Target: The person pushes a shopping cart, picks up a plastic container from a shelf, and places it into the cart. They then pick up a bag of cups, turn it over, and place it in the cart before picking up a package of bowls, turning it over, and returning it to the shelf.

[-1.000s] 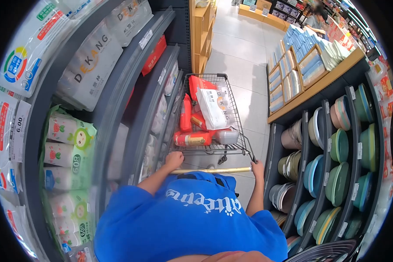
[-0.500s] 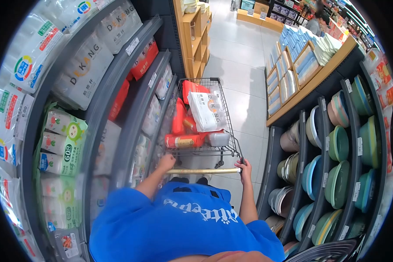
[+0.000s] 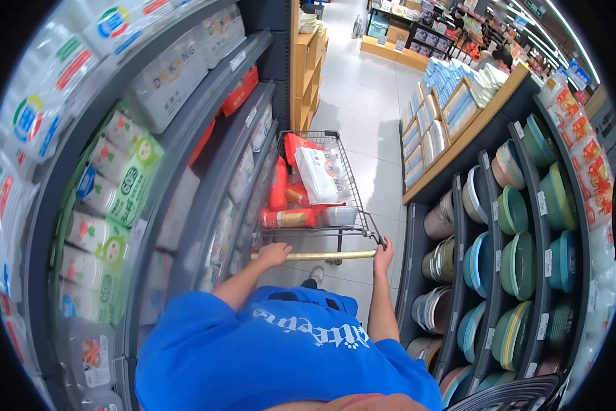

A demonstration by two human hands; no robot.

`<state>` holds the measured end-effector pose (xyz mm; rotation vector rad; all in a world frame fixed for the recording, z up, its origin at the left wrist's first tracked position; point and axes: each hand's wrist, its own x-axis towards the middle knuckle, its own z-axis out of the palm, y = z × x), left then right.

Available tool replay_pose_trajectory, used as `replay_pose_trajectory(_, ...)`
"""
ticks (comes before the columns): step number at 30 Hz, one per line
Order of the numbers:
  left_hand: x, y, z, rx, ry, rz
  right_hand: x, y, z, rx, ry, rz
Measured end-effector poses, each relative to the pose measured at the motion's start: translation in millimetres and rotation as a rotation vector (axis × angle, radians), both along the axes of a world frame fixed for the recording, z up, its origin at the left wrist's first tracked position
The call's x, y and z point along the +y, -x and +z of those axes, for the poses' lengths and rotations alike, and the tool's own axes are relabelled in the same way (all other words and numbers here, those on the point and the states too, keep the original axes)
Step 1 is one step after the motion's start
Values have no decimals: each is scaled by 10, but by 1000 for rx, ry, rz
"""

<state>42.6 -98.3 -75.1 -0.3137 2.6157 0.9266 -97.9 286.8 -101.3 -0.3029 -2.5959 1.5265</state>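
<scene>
I am clamping the fingers of my left hand (image 3: 274,254) and right hand (image 3: 384,257) on the handlebar (image 3: 332,256) of the shopping cart (image 3: 355,186), standing ahead. Judged loading: moderate; frame: stiff. Near its ends, the smooth-looking bar is likely offering best steering.

The left hand (image 3: 274,254) and the right hand (image 3: 383,256) are on the gold handle (image 3: 332,256) of a wire shopping cart (image 3: 354,175), near its two ends. In the cart, a white package (image 3: 317,175) lies beside red packages (image 3: 278,183). Shelves of bagged paper cups (image 3: 115,171) stand to the left, and stacked basins (image 3: 517,264) fill shelves to the right.
</scene>
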Motion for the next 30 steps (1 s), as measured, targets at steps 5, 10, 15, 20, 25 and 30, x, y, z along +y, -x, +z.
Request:
replay_pose_trajectory(5,-10,-739,-46,434,109,13,-36,-611,6,27,-417,122)
replay_pose_trajectory(10,-218,-1220,-35,515,76,-2,-129,-1421,254,-130,-357,242)
replay_pose_trajectory(15,-269,-1703,-63,549,114,11,-187,-1737,46,-414,-158,329)
replay_pose_trajectory(20,-135,-2365,-97,624,149,80,-267,-2291,-110,-353,-232,426)
replay_pose_trajectory(25,148,-3036,-165,611,247,248,-196,-2931,-75,-412,-140,570)
replay_pose_trajectory(30,670,-3657,-106,599,377,433,139,-3692,569,-563,165,780)
